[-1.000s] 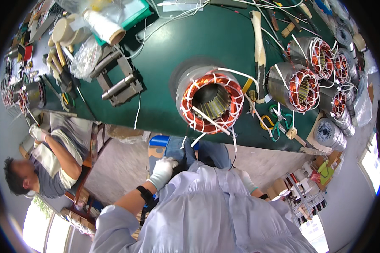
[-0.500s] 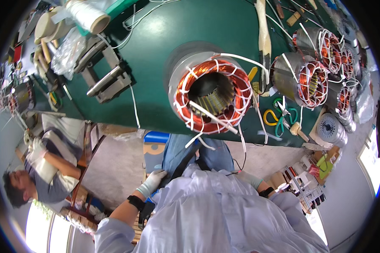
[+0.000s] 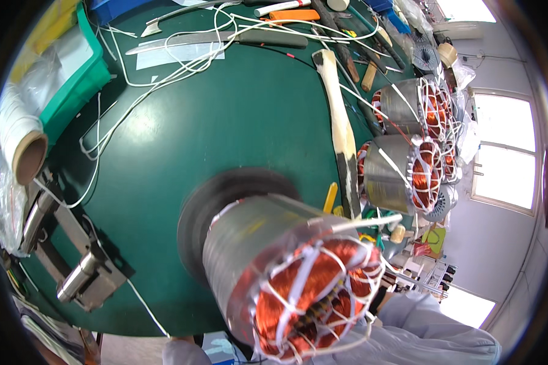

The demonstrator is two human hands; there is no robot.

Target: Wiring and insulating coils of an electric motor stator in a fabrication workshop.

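Head view: we're over the green table (image 3: 164,140), big copper-wound stator (image 3: 268,249) at its near edge, two more stators (image 3: 393,173) at its right, a metal frame (image 3: 78,278) at its left; our hands are hidden, so we can't tell their grip.

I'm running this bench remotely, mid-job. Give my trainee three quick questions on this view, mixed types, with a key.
1. Multiple choice: which of these is nearest the white wound spool with a brown tubular core?
A) an orange tool handle
B) the green plastic bin
C) a wall window

2. True or false: the pale wooden handle with a blackened end lies inside that bin.

3. Short answer: on the large grey metal cylinder at lower centre, what colour is the lacing around its orange copper windings?

Key:
1. B
2. False; it lies on the dark green tabletop.
3. White
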